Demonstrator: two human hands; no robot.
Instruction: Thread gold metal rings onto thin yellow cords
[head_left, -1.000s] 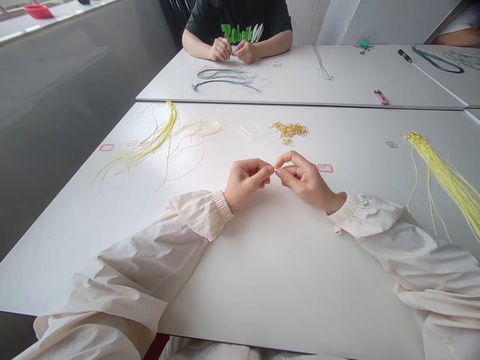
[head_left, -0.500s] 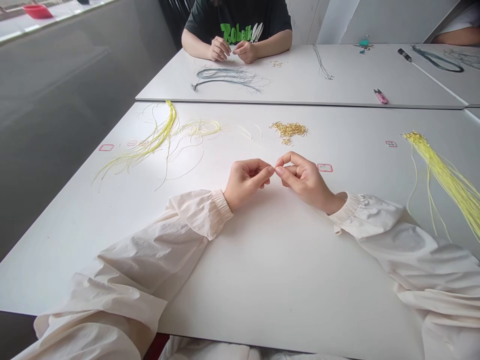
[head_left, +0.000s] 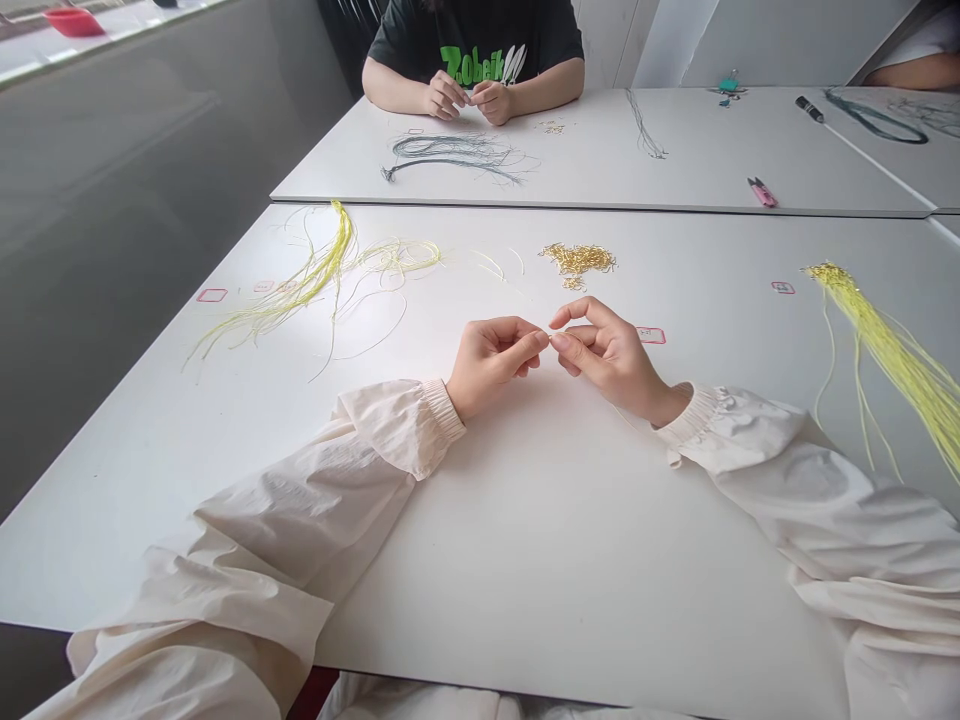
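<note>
My left hand [head_left: 496, 362] and my right hand [head_left: 611, 362] meet at the fingertips above the white table [head_left: 570, 560]. Thumb and fingers of the left are pinched on something tiny, too small to make out. On the right, the thumb presses against a bent finger, while the index finger arches up and away. A thin pale thread [head_left: 627, 418] trails from under my right palm toward the wrist. Just beyond my hands lies a pile of small gold hook-like pieces [head_left: 581, 260]. The fingers hide most of what is held between them.
Loose yellow threads [head_left: 322, 268] lie at the left, and a yellow thread bundle with gold ends [head_left: 892, 340] at the right. Across the table sits a person [head_left: 480, 60], hands together, behind dark threads [head_left: 457, 160]. Pink snips [head_left: 762, 192] rest on the far table.
My right index finger has lifted slightly away from the thumb. Both hands otherwise stay in place, fingertips together. Across the table, the person's hands have shifted slightly.
</note>
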